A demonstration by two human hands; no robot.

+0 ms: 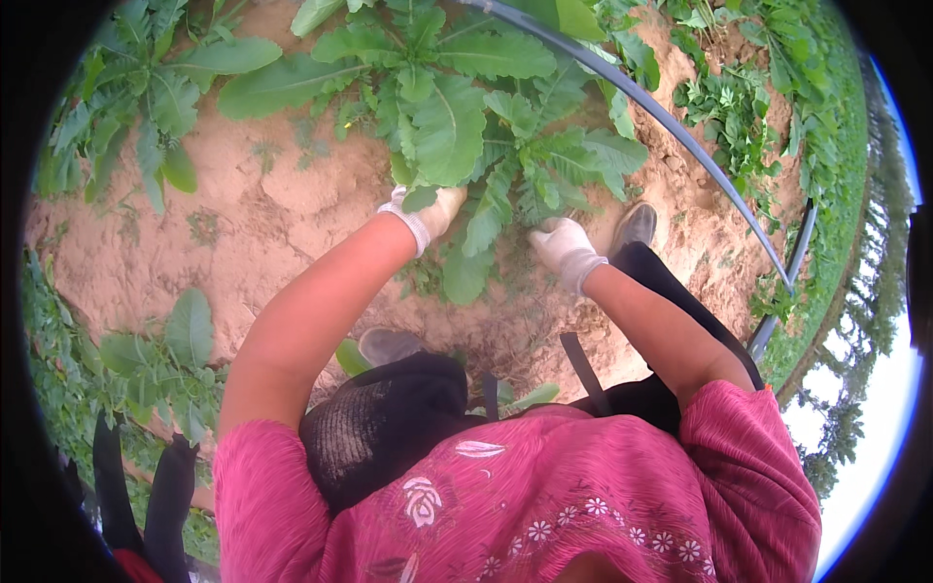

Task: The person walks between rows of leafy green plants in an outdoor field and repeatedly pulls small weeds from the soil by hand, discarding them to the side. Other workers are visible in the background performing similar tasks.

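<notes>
Nearest the camera: a pink patterned top [544, 496] fills the lower edge, with a dark mesh cloth [384, 428] against it.
Left hand [428, 216]: white-gloved, closed around the lower leaves of the leafy plant [466, 126], fingers half hidden under a leaf; it looks clamped on the foliage near the base.
Right hand [566, 248]: white-gloved, reaching into the plant's base from the other side; whether it grips stems or only presses against them, I cannot tell.
Hands relative to each other: near, on opposite sides of the crown, not touching.
Plant: broad lobed green leaves, rooted in the sandy soil [262, 223] at the middle of the bed, just ahead of two shoes [637, 225].
Around: a dark hose [671, 126] curves along the bed's right edge; similar plants [146, 87] stand at the upper left corner, and more greenery at the lower left.
Progress, as judged: the plant sits in the ground, soil round it unbroken, so the hold is taken and any lifting is not yet done.
</notes>
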